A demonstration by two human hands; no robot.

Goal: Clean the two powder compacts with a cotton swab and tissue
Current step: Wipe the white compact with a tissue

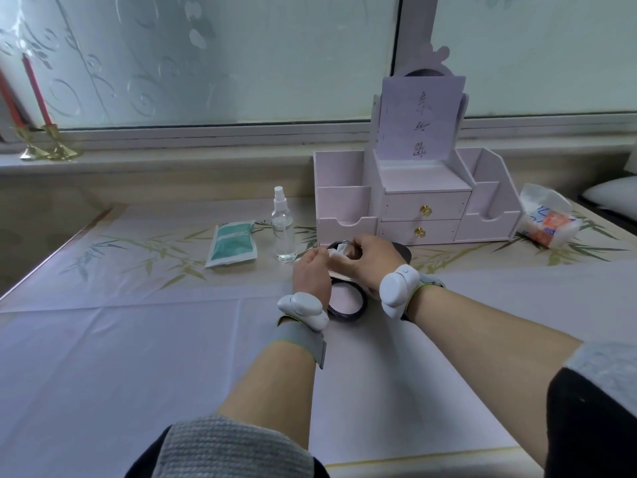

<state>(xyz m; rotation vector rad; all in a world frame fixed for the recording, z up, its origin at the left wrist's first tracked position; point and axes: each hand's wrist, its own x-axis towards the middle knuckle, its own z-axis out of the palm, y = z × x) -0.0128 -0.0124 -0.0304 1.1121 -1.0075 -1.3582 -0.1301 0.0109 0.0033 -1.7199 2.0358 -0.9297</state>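
The right hand pinches a folded tissue against the raised lid of the open compact on the desk. The left hand curls round the lid's edge. Too hard a push could fold the lid back or drag tissue through the pale pink powder in the pan. The second compact sits just behind, mostly hidden. The spray bottle holds clear liquid.
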